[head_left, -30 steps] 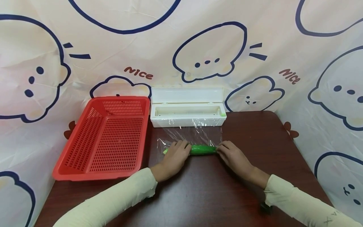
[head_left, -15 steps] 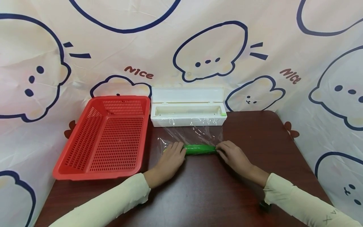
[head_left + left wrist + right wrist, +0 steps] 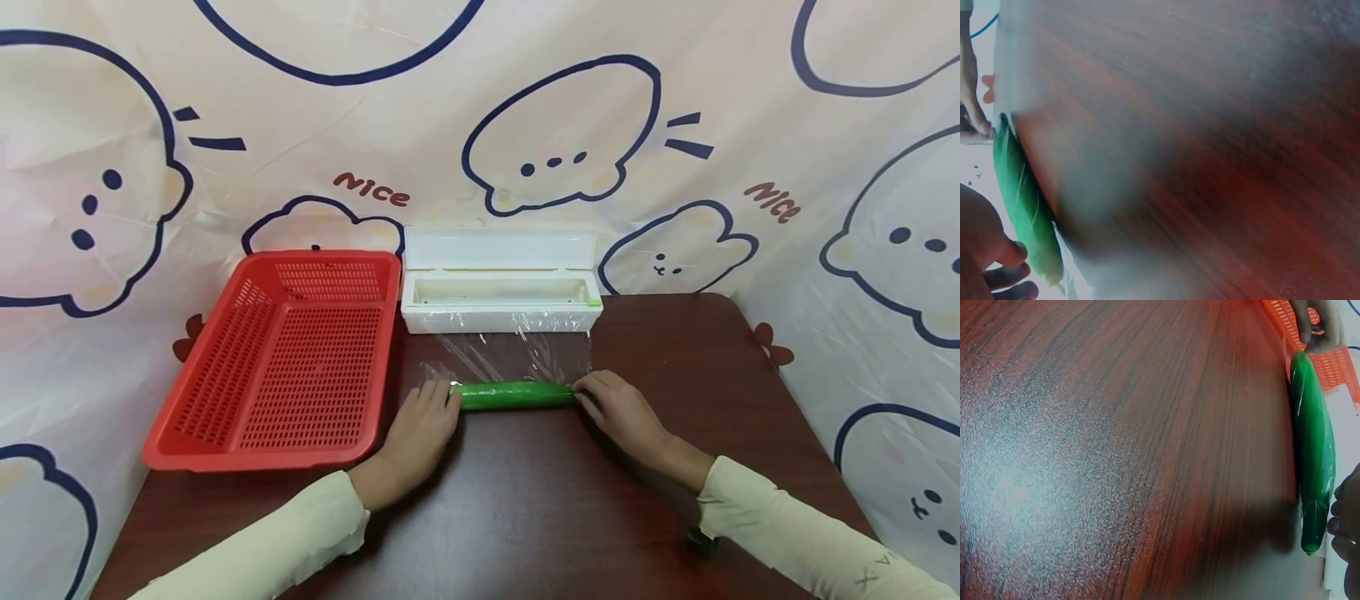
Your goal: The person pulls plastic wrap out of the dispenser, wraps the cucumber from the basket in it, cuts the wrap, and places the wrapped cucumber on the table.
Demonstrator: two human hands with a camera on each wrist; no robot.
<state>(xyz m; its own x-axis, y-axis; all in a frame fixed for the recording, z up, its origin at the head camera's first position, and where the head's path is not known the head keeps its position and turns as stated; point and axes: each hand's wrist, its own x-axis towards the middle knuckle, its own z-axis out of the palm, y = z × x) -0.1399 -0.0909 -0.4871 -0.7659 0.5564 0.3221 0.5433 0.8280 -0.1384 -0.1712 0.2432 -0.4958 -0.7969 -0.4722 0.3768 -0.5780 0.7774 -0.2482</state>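
Note:
A green cucumber [image 3: 517,395] lies crosswise on the table, with clear cling film [image 3: 502,354] around it. The film runs back from it to the white box. My left hand [image 3: 420,425] holds its left end, fingertips right at the tip; the left wrist view shows the thumb and curled fingers [image 3: 1010,275] beside the cucumber [image 3: 1025,200]. At the right end, my right hand [image 3: 618,417] pinches with bent fingers. Seen from the right wrist, the cucumber [image 3: 1315,450] has a shiny film surface, and the left hand [image 3: 1324,328] appears at its far tip.
A long white film dispenser box [image 3: 501,320] with its lid raised stands behind the cucumber. To the left sits a red perforated plastic basket [image 3: 382,358]. The dark brown table [image 3: 525,517] backs onto a patterned cloth [image 3: 420,125].
My left hand has slid left along the cucumber to its left end, uncovering more of it. The right hand has stayed at the right end.

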